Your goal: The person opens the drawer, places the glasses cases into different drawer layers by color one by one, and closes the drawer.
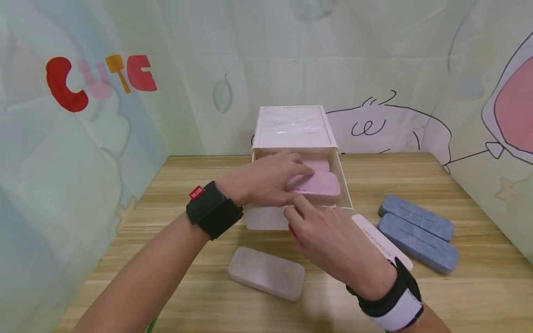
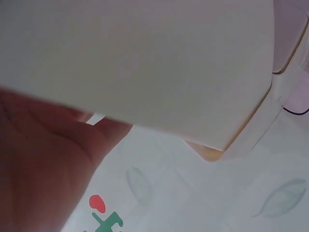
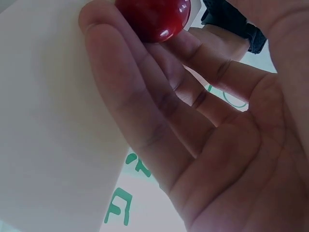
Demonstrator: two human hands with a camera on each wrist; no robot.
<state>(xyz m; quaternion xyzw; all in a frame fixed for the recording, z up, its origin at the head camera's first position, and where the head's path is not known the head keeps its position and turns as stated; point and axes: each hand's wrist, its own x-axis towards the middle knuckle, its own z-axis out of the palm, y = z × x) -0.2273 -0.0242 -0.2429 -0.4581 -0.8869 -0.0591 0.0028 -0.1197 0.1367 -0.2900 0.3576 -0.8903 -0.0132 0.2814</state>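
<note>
A white box (image 1: 293, 126) has its drawer (image 1: 346, 194) pulled out toward me. Inside lies a pink case (image 1: 318, 185), with a second pink case (image 1: 316, 162) behind it. My left hand (image 1: 266, 178) reaches over the drawer's left side and grips the front pink case by its left end, which the hand covers. My right hand (image 1: 326, 240) is at the drawer front, its fingers bent around a shiny red knob (image 3: 157, 17). In the left wrist view, a white panel (image 2: 145, 63) hides most of the left fingers.
A grey case (image 1: 266, 273) lies on the wooden table in front of the drawer. To the right are a white case with lettering (image 1: 381, 240) and two blue cases (image 1: 420, 243) side by side. A printed curtain (image 1: 187, 92) closes off the back and sides.
</note>
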